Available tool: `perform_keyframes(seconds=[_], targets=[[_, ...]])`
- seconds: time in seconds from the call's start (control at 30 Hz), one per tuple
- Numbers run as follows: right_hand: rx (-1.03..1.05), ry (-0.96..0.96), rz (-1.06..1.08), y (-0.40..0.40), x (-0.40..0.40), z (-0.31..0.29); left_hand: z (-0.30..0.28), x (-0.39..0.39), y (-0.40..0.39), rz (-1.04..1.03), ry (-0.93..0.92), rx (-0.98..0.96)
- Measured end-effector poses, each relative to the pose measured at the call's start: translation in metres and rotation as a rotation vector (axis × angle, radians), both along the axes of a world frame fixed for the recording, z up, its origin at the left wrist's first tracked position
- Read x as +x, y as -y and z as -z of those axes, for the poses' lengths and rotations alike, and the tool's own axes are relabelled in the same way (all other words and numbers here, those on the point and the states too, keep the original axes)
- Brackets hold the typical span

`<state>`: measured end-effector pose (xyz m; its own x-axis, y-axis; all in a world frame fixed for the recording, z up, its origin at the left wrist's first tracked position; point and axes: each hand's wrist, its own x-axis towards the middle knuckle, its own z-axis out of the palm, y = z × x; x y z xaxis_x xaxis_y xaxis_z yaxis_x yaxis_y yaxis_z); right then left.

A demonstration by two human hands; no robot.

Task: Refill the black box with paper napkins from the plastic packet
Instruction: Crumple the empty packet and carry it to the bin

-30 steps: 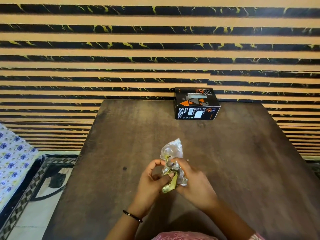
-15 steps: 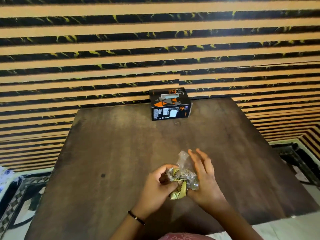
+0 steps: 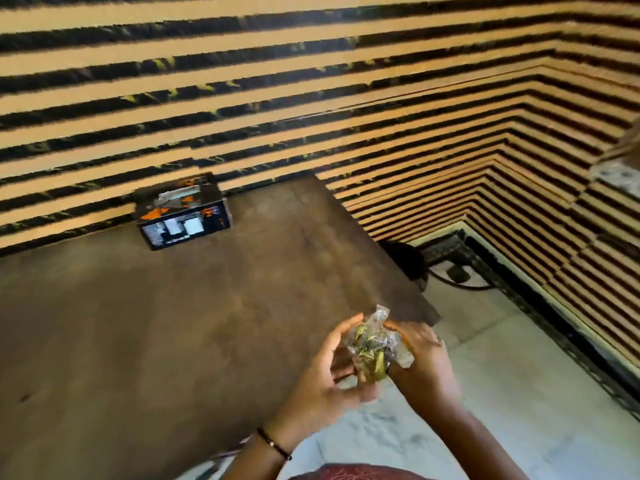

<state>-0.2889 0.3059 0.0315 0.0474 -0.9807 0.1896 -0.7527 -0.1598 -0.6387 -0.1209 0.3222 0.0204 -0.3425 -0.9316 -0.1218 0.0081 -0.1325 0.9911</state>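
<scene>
A crumpled clear plastic packet with gold print is held between both hands, near the table's right front corner. My left hand grips its left side with thumb and fingers curled. My right hand cups it from the right. The black box, with orange triangles and white labels, stands at the far edge of the table against the striped wall, its top slot showing something pale. No napkins show outside the packet.
The dark brown wooden table fills the left and middle. To its right is pale marble floor with a dark patterned border. Striped orange and black walls meet in a corner at the right. A dark round object sits under the table's far right corner.
The view has swung to the right, so the box and table now sit further left. Both hands with the packet have moved to the table's right front corner. The picture is blurred by motion.
</scene>
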Motion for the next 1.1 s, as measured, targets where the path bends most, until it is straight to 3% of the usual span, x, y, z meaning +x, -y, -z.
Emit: perform_keyframes(seconds=[0.1, 0.33, 0.5, 0.6, 0.67, 0.93, 1.1], targets=[[-0.109, -0.089, -0.005, -0.013, -0.045, 0.006, 0.010, -0.045, 0.004, 0.017, 0.200, -0.148], [-0.177, -0.181, 0.169, -0.033, -0.122, 0.003, 0.009, -0.129, 0.027, -0.043, 0.387, -0.466], [-0.099, 0.198, 0.354, -0.008, -0.158, 0.023, 0.025, -0.160, 0.067, -0.167, 0.349, -0.381], [0.143, 0.454, 0.277, 0.026, -0.179, 0.031, 0.036, -0.184, 0.098, -0.141, 0.344, -0.379], [0.234, 0.526, 0.226, 0.059, -0.191, 0.036, 0.041, -0.204, 0.126, -0.106, 0.342, -0.385], [0.239, 0.358, 0.187, 0.173, -0.246, 0.011, 0.034, -0.265, 0.233, -0.021, 0.252, -0.380], [0.338, 0.370, 0.102, 0.233, -0.261, 0.003, 0.038, -0.275, 0.279, -0.025, 0.253, -0.320]])
